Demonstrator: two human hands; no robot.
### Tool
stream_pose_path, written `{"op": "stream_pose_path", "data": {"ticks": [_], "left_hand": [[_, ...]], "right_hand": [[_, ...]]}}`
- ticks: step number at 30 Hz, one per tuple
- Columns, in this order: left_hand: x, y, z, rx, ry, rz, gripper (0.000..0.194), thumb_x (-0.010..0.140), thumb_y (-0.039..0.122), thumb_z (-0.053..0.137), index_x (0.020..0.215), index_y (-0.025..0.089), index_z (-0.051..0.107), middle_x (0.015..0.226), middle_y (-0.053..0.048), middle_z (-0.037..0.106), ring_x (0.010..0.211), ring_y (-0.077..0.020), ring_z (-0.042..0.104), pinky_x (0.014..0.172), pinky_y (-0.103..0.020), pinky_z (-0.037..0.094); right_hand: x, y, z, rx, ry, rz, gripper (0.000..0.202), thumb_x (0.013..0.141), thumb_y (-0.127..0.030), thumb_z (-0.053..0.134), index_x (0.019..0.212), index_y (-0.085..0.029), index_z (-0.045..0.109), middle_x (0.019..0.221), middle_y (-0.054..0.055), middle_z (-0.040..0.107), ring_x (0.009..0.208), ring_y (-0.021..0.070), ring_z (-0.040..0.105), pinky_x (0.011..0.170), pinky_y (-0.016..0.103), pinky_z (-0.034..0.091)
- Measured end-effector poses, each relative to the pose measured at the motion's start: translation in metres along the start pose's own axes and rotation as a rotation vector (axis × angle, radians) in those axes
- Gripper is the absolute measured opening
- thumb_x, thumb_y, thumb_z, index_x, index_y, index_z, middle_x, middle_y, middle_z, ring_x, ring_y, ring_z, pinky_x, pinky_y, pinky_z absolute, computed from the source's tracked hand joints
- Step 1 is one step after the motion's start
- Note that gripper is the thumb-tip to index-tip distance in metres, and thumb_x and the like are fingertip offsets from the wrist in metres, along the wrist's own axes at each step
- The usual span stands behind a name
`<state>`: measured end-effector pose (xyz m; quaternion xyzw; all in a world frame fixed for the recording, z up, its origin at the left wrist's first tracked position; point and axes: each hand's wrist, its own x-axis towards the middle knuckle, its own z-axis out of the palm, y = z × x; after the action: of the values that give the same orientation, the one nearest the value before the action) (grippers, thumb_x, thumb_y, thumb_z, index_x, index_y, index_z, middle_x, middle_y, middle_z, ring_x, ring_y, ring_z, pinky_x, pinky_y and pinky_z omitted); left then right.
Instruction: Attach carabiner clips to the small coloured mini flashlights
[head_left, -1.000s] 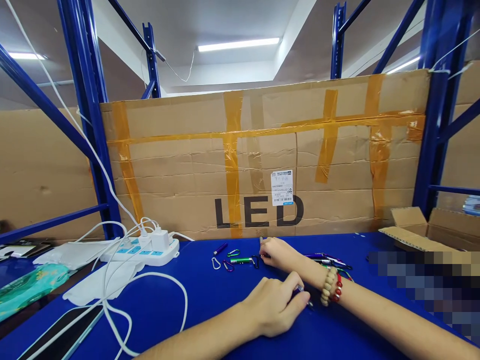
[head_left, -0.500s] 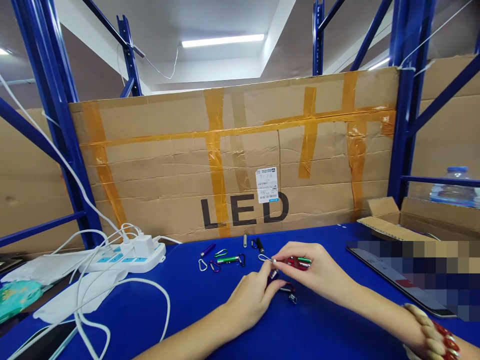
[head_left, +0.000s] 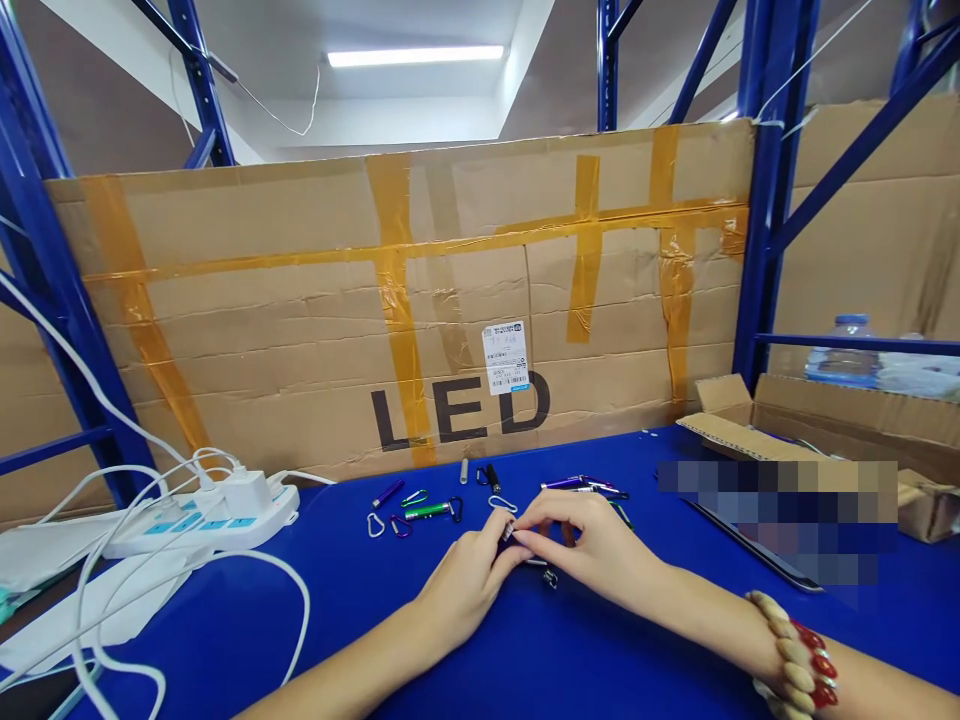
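My left hand [head_left: 469,565] and my right hand [head_left: 592,535] meet over the blue table, thumbs and forefingers pinched around a small silver-tipped piece [head_left: 508,532]. Fingers cover most of it, so its kind is unclear. Just beyond the fingertips is a silver carabiner [head_left: 502,503]. Below my right fingers a small silver metal part [head_left: 550,578] shows, partly hidden. Left of the hands lie a green mini flashlight [head_left: 427,510] with a dark clip, a purple tube [head_left: 388,493] and several small carabiners, one of them purple [head_left: 401,526]. Behind my right hand rests a purple flashlight [head_left: 564,482] among other pieces.
A white power strip [head_left: 202,525] with tangled cables fills the left side. Across the back stands a taped cardboard sheet [head_left: 300,350]. To the right are an open cardboard box [head_left: 825,415] and a dark flat panel [head_left: 757,545], partly blurred out.
The view has swung to the right. My right hand has turned so its fingertips pinch lower, at my left fingers. Red and green pieces seen beneath it earlier are now mostly covered.
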<state>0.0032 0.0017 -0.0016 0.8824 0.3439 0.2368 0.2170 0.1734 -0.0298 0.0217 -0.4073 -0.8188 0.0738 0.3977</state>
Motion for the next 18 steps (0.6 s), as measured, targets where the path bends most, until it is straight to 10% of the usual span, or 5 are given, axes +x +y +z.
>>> {"op": "stream_pose_path", "data": {"ticks": [11,18], "left_hand": [[0.000,0.001,0.001,0.081,-0.057,0.012,0.015,0.089,0.036,0.034,0.086,0.023,0.042,0.075,0.002,0.057,0.067,-0.0160,0.055,0.060,-0.022,0.034],[-0.002,0.009,0.000,0.199,0.003,-0.022,0.023,0.090,0.036,0.024,0.081,0.023,0.040,0.064,0.003,0.052,0.060,-0.0172,0.053,0.056,-0.024,0.030]], "right_hand": [[0.005,0.003,-0.012,0.092,-0.154,0.027,0.016,0.077,-0.030,0.057,0.073,-0.017,0.064,0.075,0.001,0.061,0.063,0.0096,0.055,0.059,0.021,0.043],[0.016,0.064,-0.105,-0.600,0.320,0.527,0.026,0.078,-0.042,0.049,0.073,-0.021,0.063,0.072,0.003,0.066,0.068,0.0180,0.059,0.054,0.026,0.039]]}}
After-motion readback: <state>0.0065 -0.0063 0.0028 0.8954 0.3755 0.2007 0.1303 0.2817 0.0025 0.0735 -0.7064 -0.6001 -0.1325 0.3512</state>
